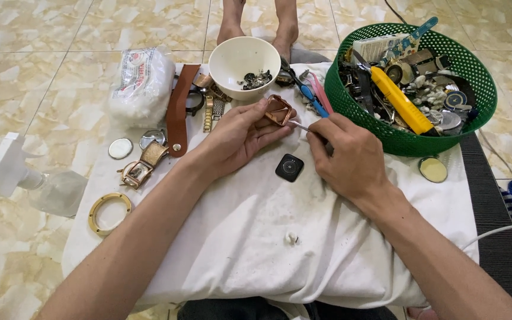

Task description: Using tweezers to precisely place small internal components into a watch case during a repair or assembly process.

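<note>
Bowl (238,59) left of basket (475,101) (on cloth (256,237)).

White cloth (256,237) with green basket (386,133), white bowl (232,59), black dial (290,168)

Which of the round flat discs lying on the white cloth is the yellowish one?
The yellowish round disc beside the green plastic basket, near the right hand. The two discs left of the brown leather strap and, look silvery-clear.

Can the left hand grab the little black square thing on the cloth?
Probably yes. The black square piece lies bare on the white cloth, just beside the left hand, but that hand is holding a copper-coloured watch case.
</note>
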